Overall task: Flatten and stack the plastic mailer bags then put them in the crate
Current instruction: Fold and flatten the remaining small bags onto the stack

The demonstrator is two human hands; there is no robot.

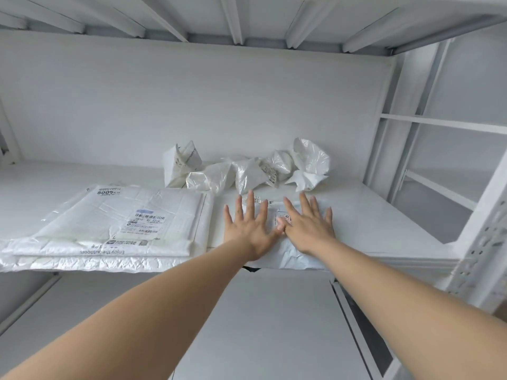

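A white plastic mailer bag (290,256) lies on the white shelf (370,215) near its front edge. My left hand (248,229) and my right hand (308,226) both press flat on it, fingers spread and straight, thumbs touching. To the left sits a stack of flattened mailer bags (118,229) with printed labels, overhanging the shelf's front edge. Behind the hands, several crumpled white mailer bags (247,168) are heaped against the back wall. No crate is in view.
The shelf is part of a white metal rack, with an upper shelf overhead and a perforated upright post (482,259) at the right front. More shelving (444,124) stands to the right. Below the shelf edge is a lower grey surface (260,325).
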